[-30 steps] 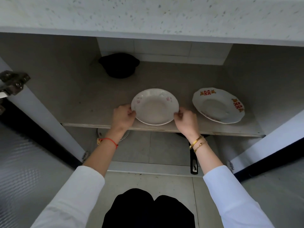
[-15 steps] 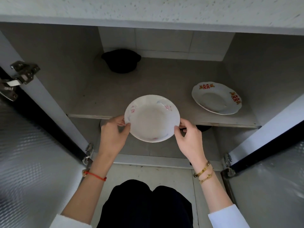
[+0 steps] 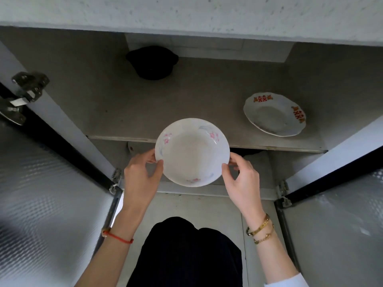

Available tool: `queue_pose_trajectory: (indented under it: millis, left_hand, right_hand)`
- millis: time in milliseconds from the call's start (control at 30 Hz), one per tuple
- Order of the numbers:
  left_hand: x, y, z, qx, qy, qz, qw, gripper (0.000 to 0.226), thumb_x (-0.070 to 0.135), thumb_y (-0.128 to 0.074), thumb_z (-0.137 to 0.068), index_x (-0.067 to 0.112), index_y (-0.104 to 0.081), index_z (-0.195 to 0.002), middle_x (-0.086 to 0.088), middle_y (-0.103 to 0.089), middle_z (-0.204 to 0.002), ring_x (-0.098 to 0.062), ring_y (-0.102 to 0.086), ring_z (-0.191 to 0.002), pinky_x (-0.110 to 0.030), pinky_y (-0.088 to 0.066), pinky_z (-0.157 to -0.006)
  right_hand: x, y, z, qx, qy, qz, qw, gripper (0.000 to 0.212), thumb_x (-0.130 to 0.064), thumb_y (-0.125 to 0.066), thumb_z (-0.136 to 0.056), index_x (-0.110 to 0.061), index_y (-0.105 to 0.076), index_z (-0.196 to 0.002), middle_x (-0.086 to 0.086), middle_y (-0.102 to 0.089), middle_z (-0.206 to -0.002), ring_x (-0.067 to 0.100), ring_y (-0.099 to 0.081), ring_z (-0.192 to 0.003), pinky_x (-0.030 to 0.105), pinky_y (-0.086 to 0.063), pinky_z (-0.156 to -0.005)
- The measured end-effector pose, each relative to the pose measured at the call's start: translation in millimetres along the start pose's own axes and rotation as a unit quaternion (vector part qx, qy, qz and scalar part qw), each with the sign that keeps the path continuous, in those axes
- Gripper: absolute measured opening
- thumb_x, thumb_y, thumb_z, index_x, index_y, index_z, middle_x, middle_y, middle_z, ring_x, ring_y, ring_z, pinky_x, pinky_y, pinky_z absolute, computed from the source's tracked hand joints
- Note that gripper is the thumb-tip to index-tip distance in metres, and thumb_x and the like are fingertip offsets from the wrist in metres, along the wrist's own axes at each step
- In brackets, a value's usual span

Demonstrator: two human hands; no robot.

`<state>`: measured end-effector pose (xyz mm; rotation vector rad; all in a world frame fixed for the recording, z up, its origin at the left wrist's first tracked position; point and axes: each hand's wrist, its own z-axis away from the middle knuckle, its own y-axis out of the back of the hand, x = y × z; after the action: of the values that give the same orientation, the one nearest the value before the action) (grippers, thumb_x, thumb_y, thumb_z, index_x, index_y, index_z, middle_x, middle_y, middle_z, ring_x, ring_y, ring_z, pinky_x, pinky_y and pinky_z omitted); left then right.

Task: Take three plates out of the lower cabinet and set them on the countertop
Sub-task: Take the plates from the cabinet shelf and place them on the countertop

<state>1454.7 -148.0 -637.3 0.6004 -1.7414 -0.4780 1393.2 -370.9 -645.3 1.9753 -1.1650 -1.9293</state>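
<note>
Head view, looking down past the knees into the open lower cabinet: both hands carry the pink-flowered plate (image 3: 192, 152) in front of the shelf's near edge, clear of the shelf (image 3: 186, 104) and in the air. The left hand (image 3: 141, 175) pinches the plate's left rim, thumb on top and fingers underneath; the right hand (image 3: 241, 179) does the same on the right rim. So each grip is holding the plate, one on either side, which keeps it level and steady for a lift, and leaves the dished middle untouched.

A second plate with red markings (image 3: 274, 113) lies flat on the right part of the shelf, well apart from the held one and near the shelf's front edge, easy to reach next. A dark pot (image 3: 152, 62) sits far back against the cabinet wall, out of the way. I cannot make out a third plate on the shelf; something pale and something dark show below the shelf edge, too hidden to name.

Room for moving: the bench (image 3: 186, 11) overhangs along the top of the view, and its front edge is the thing to clear, so the plate likely has to come toward the body before it rises. The left door (image 3: 41, 183) and right door (image 3: 342, 214) stand swung wide on either side, leaving an open lane between them. The metal hinge (image 3: 24, 94) on the left sits well apart from the hands.
</note>
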Motion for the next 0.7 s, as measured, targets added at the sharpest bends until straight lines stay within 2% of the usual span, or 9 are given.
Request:
queue_pose_trajectory:
  millis: [67, 167, 200, 267, 367, 467, 600, 700]
  left_hand:
    - [13.6, 13.0, 2.8, -0.01, 0.02, -0.002, 1.0, 0.03, 0.011, -0.068, -0.086, 0.019, -0.068, -0.114, 0.013, -0.063, -0.088, -0.014, -0.063, -0.087, -0.025, -0.045, -0.08]
    - [36.4, 38.2, 8.9, -0.031, 0.059, -0.012, 0.998, 0.028, 0.012, -0.066, -0.086, 0.022, -0.069, -0.112, 0.014, -0.065, -0.089, -0.01, -0.062, -0.086, -0.004, -0.038, -0.075]
    - [44.6, 47.9, 11.9, -0.037, 0.071, -0.016, 0.997, 0.029, 0.011, -0.066, -0.086, 0.021, -0.069, -0.112, 0.015, -0.065, -0.09, -0.009, -0.062, -0.085, -0.002, -0.037, -0.073]
    - [62.4, 69.1, 19.5, -0.041, 0.087, -0.027, 0.995, 0.029, 0.01, -0.066, -0.084, 0.019, -0.07, -0.111, 0.012, -0.067, -0.091, -0.011, -0.063, -0.084, -0.011, -0.041, -0.072]
    - [94.3, 105.4, 34.0, -0.055, 0.113, -0.043, 0.991, 0.026, 0.01, -0.067, -0.084, 0.018, -0.07, -0.109, 0.006, -0.069, -0.094, -0.016, -0.062, -0.088, -0.026, -0.046, -0.079]
    - [128.6, 143.2, 47.1, -0.069, 0.131, -0.044, 0.988, 0.024, 0.009, -0.067, -0.084, 0.016, -0.07, -0.107, 0.004, -0.069, -0.094, -0.018, -0.062, -0.089, -0.031, -0.05, -0.081]
    - [175.3, 191.0, 60.1, -0.082, 0.141, -0.047, 0.985, 0.023, 0.01, -0.066, -0.085, 0.018, -0.07, -0.106, 0.006, -0.069, -0.094, -0.011, -0.058, -0.086, -0.008, -0.036, -0.074]
    - [208.9, 223.2, 65.4, -0.086, 0.148, -0.047, 0.984, 0.023, 0.011, -0.066, -0.085, 0.02, -0.069, -0.106, 0.007, -0.068, -0.092, -0.01, -0.058, -0.087, -0.009, -0.034, -0.072]
  right_hand:
    - [-17.7, 10.2, 5.9, -0.008, -0.022, 0.002, 1.0, 0.031, -0.018, -0.059, -0.091, -0.016, -0.061, -0.122, -0.005, -0.068, -0.112, 0.014, -0.058, -0.108, 0.03, -0.048, -0.095]
    - [-48.9, 29.8, 17.6, -0.027, -0.057, -0.004, 0.998, 0.032, -0.015, -0.06, -0.091, -0.014, -0.061, -0.124, -0.002, -0.068, -0.114, 0.017, -0.058, -0.109, 0.034, -0.049, -0.096]
    - [-59.6, 36.9, 22.9, -0.034, -0.069, -0.004, 0.997, 0.032, -0.015, -0.061, -0.091, -0.014, -0.061, -0.124, -0.002, -0.068, -0.114, 0.019, -0.059, -0.11, 0.034, -0.049, -0.096]
    - [-81.4, 51.9, 34.1, -0.047, -0.086, 0.003, 0.995, 0.033, -0.015, -0.061, -0.091, -0.013, -0.061, -0.124, -0.001, -0.068, -0.114, 0.018, -0.059, -0.109, 0.032, -0.049, -0.095]
    - [-117.8, 79.6, 52.5, -0.062, -0.107, 0.006, 0.992, 0.031, -0.018, -0.061, -0.091, -0.016, -0.061, -0.123, -0.004, -0.068, -0.114, 0.014, -0.06, -0.108, 0.026, -0.048, -0.092]
    - [-155.1, 110.9, 70.6, -0.079, -0.126, 0.006, 0.989, 0.032, -0.02, -0.059, -0.092, -0.018, -0.06, -0.124, -0.004, -0.067, -0.114, 0.015, -0.06, -0.109, 0.03, -0.05, -0.095]
    - [-202.5, 153.0, 88.5, -0.088, -0.135, 0.012, 0.987, 0.033, -0.018, -0.06, -0.092, -0.016, -0.06, -0.125, 0.001, -0.067, -0.112, 0.016, -0.061, -0.107, 0.036, -0.051, -0.097]
    - [-235.8, 184.1, 97.0, -0.098, -0.132, 0.007, 0.986, 0.033, -0.02, -0.059, -0.093, -0.017, -0.06, -0.125, -0.001, -0.066, -0.112, 0.014, -0.06, -0.108, 0.036, -0.052, -0.097]
